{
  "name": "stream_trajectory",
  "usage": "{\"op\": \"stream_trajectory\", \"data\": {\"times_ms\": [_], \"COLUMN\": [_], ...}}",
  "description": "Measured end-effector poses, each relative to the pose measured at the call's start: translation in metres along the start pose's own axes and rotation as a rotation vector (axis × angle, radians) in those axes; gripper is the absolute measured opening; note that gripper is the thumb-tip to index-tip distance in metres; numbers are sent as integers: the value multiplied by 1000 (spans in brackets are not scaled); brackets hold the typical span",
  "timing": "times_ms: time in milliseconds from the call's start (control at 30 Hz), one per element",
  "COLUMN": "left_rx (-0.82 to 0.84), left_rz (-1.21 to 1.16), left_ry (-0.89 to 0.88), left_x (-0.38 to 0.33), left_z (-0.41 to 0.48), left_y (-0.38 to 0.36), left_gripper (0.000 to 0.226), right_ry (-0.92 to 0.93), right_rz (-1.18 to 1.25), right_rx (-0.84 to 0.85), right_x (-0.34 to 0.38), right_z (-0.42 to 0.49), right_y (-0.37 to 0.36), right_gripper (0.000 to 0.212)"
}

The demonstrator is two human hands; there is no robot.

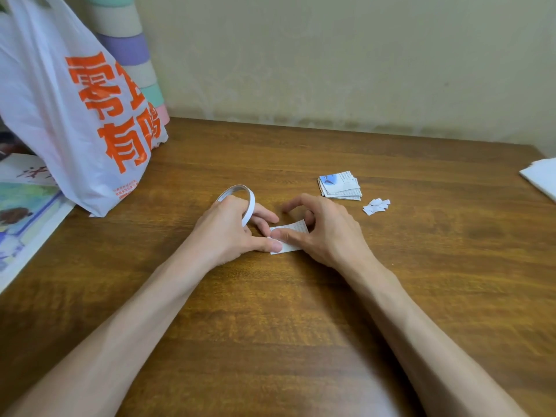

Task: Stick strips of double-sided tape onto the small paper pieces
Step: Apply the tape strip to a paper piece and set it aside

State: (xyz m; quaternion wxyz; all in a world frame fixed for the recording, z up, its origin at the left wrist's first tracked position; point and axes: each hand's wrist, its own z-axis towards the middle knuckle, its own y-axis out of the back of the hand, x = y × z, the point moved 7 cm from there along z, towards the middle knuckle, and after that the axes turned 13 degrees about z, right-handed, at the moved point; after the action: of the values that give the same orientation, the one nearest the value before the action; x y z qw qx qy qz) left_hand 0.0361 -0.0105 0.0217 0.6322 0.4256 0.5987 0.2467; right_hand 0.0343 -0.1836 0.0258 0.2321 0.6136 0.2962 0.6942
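We see a brown table [301,311] with dark wood grain, a white plastic bag [54,94] printed with bold orange characters, and behind it a column [126,48] banded mint green, beige, purple and pink. The tape roll [249,203] is white, the paper piece [293,228] white with fine grey print, and the paper stack [340,185] shows a blue picture.

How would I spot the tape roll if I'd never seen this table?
Find the big white bag with orange lettering at the table's left rear. Right of its base, the left hand holds a thin white ring on edge: the tape roll. It is the only hoop here; the paper stack and scraps lie flat.
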Motion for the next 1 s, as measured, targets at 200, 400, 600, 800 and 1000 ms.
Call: {"op": "stream_trajectory", "data": {"times_ms": [200,400,600,800,1000], "left_rx": [48,44,46,37,47], "left_rz": [9,18,24,28,41], "left_ry": [-15,-12,-11,-19,-31], "left_x": [0,1,0,0,1], "left_z": [2,2,1,0,1], "left_y": [-1,-2,-2,-2,-2], "left_gripper": [43,35,36,36,37], "right_ry": [-6,-42,-15,6,-49], "right_rz": [116,96,59,76,-60], "right_rx": [-7,37,121,144,42], "right_x": [-11,-20,-20,-17,-7], "right_z": [7,11,8,6,-1], "right_y": [4,10,10,9,0], "right_gripper": [39,27,13,36,63]}}
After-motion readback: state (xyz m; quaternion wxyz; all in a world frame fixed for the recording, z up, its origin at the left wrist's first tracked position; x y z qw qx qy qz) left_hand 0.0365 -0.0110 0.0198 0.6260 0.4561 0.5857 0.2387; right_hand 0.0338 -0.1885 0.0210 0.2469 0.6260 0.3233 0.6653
